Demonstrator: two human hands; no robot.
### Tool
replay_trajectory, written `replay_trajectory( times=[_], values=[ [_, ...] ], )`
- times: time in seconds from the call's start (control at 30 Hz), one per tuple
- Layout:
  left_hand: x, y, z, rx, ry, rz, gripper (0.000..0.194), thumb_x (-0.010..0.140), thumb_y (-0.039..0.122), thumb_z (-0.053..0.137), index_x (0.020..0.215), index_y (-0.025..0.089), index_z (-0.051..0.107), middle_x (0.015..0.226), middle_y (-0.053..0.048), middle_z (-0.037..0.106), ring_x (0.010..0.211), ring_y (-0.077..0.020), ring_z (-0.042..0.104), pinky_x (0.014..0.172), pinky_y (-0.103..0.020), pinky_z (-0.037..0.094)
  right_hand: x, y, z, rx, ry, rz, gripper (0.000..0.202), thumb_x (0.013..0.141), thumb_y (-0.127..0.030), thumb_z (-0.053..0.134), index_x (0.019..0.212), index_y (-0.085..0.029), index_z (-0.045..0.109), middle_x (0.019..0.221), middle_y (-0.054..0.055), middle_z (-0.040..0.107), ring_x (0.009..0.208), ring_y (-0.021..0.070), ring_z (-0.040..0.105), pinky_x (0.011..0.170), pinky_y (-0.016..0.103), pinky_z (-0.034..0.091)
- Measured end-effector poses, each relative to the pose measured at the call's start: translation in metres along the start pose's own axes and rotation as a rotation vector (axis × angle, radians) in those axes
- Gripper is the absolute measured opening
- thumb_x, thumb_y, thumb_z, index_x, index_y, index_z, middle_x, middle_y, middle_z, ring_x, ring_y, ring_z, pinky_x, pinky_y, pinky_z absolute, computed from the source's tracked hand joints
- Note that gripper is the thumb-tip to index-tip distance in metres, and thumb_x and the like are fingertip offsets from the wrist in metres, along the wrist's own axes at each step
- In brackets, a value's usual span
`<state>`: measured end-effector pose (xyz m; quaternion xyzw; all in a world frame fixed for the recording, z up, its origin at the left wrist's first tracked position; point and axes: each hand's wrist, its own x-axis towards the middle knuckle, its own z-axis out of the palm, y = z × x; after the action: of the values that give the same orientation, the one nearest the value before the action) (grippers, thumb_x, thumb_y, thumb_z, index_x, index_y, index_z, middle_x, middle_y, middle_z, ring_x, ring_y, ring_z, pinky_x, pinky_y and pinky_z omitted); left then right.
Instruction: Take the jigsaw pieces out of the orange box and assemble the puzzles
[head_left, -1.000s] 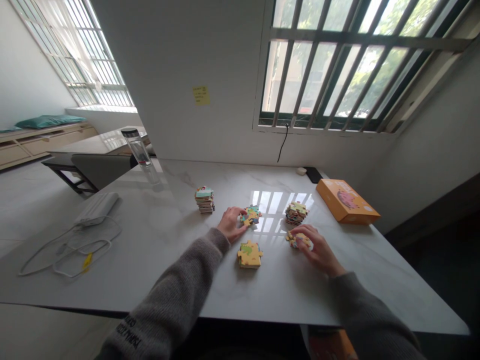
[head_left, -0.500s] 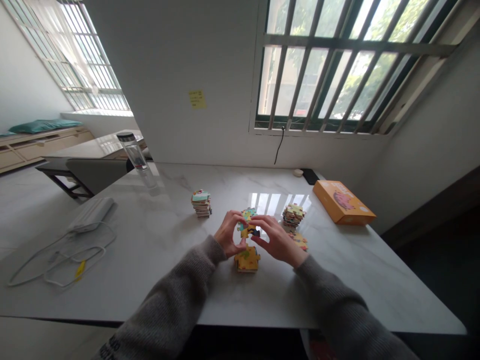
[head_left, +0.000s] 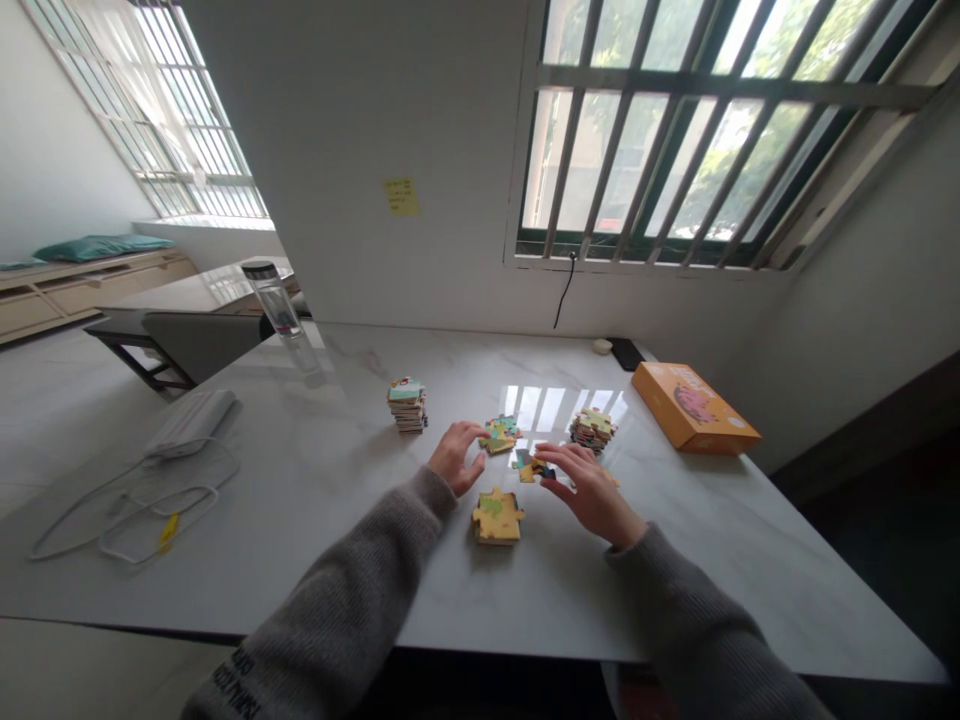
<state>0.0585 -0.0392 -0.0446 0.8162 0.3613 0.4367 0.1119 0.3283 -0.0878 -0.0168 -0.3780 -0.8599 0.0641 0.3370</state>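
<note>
My left hand [head_left: 456, 460] has its thumb and index finger apart, with the index fingertip at the edge of some jigsaw pieces [head_left: 504, 432] lying on the table. Between the thumb and fingers of my right hand [head_left: 592, 490] is a yellow, teal and dark jigsaw piece [head_left: 529, 466], just right of those pieces. Nearer to me sits a low stack of yellow jigsaw pieces [head_left: 498, 518]. Behind my right hand stands a taller stack of jigsaw pieces [head_left: 594, 428]; a yellow piece beside it is mostly hidden by that hand. Another tall stack [head_left: 407, 405] stands at back left.
An orange box [head_left: 694, 408] lies at the right, with a dark phone [head_left: 625, 354] and a small white object [head_left: 602, 346] behind it. A clear bottle [head_left: 274, 303] stands at the back left corner. A white device [head_left: 192, 422] with a looped cable [head_left: 214, 490] occupies the left side.
My hands have moved apart. The right hand has drawn a jigsaw piece to the right, while the left has opened away from it. The view has shifted slightly.
</note>
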Motion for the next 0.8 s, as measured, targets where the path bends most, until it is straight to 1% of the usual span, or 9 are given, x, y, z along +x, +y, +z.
replay_trajectory(
  times=[0.1, 0.2, 0.3, 0.37, 0.5, 0.6, 0.7, 0.8],
  values=[
    [-0.002, -0.008, 0.006, 0.052, -0.056, -0.051, 0.028, 0.078, 0.014, 0.054, 0.105, 0.018, 0.062, 0.108, -0.010, 0.062, 0.102, -0.0274, 0.056, 0.095, -0.047, 0.048, -0.020, 0.022, -0.016, 0.066, -0.024, 0.070, 0.034, 0.093, -0.029, 0.062, 0.127, -0.029, 0.061, 0.125, 0.009, 0.067, 0.113, 0.0277, 0.061, 0.098, 0.049, 0.052],
    [-0.003, -0.007, 0.009, 0.056, -0.071, -0.069, 0.027, 0.079, 0.014, 0.054, 0.104, 0.019, 0.062, 0.107, -0.009, 0.063, 0.103, -0.0269, 0.056, 0.095, -0.046, 0.048, -0.040, 0.042, -0.034, 0.101, -0.063, 0.166, 0.033, 0.091, -0.031, 0.062, 0.124, -0.026, 0.064, 0.123, 0.010, 0.066, 0.114, 0.0281, 0.062, 0.099, 0.047, 0.052],
    [-0.002, -0.005, 0.009, 0.051, -0.087, -0.070, 0.026, 0.079, 0.014, 0.054, 0.103, 0.018, 0.063, 0.104, -0.009, 0.063, 0.102, -0.0267, 0.056, 0.095, -0.045, 0.048, -0.054, 0.056, -0.048, 0.087, -0.077, 0.234, 0.033, 0.090, -0.033, 0.063, 0.123, -0.026, 0.066, 0.122, 0.011, 0.066, 0.115, 0.0294, 0.060, 0.102, 0.050, 0.050],
    [-0.002, -0.005, 0.009, 0.051, -0.093, -0.085, 0.025, 0.079, 0.013, 0.055, 0.102, 0.018, 0.063, 0.103, -0.009, 0.064, 0.101, -0.0266, 0.056, 0.094, -0.045, 0.048, -0.059, 0.061, -0.053, 0.080, -0.095, 0.258, 0.034, 0.090, -0.035, 0.064, 0.123, -0.026, 0.066, 0.123, 0.011, 0.066, 0.116, 0.0300, 0.059, 0.104, 0.051, 0.048],
    [0.000, -0.009, 0.009, 0.080, -0.081, -0.160, 0.023, 0.080, 0.013, 0.057, 0.102, 0.017, 0.063, 0.098, -0.008, 0.065, 0.096, -0.0254, 0.058, 0.090, -0.043, 0.049, -0.062, 0.063, -0.055, 0.070, -0.165, 0.262, 0.029, 0.090, -0.035, 0.062, 0.118, -0.026, 0.068, 0.126, 0.011, 0.066, 0.120, 0.0303, 0.057, 0.105, 0.052, 0.046],
    [0.004, -0.010, 0.011, 0.150, -0.087, -0.206, 0.022, 0.081, 0.018, 0.061, 0.103, 0.018, 0.063, 0.101, -0.008, 0.065, 0.098, -0.0257, 0.058, 0.091, -0.043, 0.048, -0.060, 0.060, -0.056, 0.055, -0.214, 0.247, 0.026, 0.092, -0.034, 0.058, 0.114, -0.026, 0.069, 0.129, 0.010, 0.065, 0.124, 0.0299, 0.055, 0.106, 0.052, 0.044],
    [0.008, -0.009, 0.014, 0.247, -0.122, -0.208, 0.029, 0.081, 0.025, 0.067, 0.109, 0.019, 0.061, 0.109, -0.008, 0.064, 0.104, -0.0274, 0.056, 0.093, -0.043, 0.047, -0.058, 0.053, -0.058, -0.010, -0.222, 0.241, 0.027, 0.092, -0.034, 0.058, 0.115, -0.026, 0.069, 0.133, 0.010, 0.062, 0.127, 0.0309, 0.053, 0.106, 0.053, 0.043],
    [0.012, -0.007, 0.019, 0.322, -0.147, -0.219, 0.039, 0.080, 0.030, 0.070, 0.116, 0.021, 0.058, 0.116, -0.008, 0.064, 0.109, -0.0288, 0.055, 0.094, -0.043, 0.046, -0.055, 0.046, -0.058, -0.083, -0.199, 0.207, 0.030, 0.091, -0.034, 0.059, 0.119, -0.028, 0.067, 0.141, 0.010, 0.056, 0.130, 0.0322, 0.051, 0.106, 0.055, 0.042]
  ],
)
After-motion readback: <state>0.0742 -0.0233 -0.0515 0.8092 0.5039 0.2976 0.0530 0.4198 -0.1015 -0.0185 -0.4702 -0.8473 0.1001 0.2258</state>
